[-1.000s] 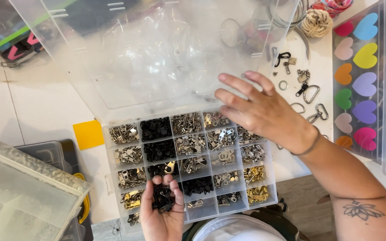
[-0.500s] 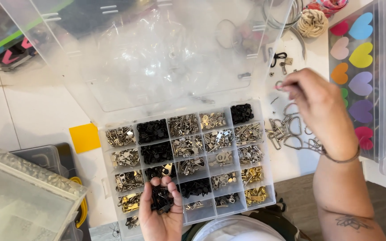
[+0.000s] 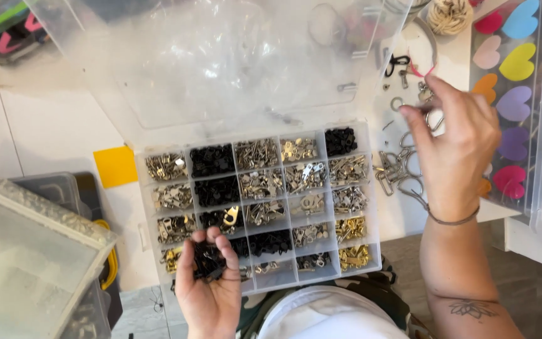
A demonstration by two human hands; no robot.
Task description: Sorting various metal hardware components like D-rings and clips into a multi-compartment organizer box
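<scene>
A clear plastic compartment organiser (image 3: pixel 265 207) is seen lying open on the white worktop (image 3: pixel 51 125), its transparent lid (image 3: pixel 221 63) thrown back away from the person. The compartments are filled with small metal and black hardware, seemingly zipper pulls and clasps, sorted by colour: silver, brass, gold and black. The left hand (image 3: pixel 211 282) is held palm up over the near left corner of the organiser, its fingers curled loosely around a small heap of black pieces (image 3: pixel 208 257) cupped in the palm. The right hand (image 3: pixel 456 144) is raised over the worktop just to the right of the organiser, above a loose cluster of silver swivel clasps and rings (image 3: pixel 399 169); its thumb and forefinger are pinched together near a small ring, though whether anything is actually gripped cannot be told. A thin band is worn on the right wrist. A yellow square sticker (image 3: pixel 115 166) is stuck to the worktop just left of the organiser. A clear bin holding coloured heart shapes (image 3: pixel 512 63) stands at the far right, and a frosted plastic container (image 3: pixel 26 263) occupies the near left.
</scene>
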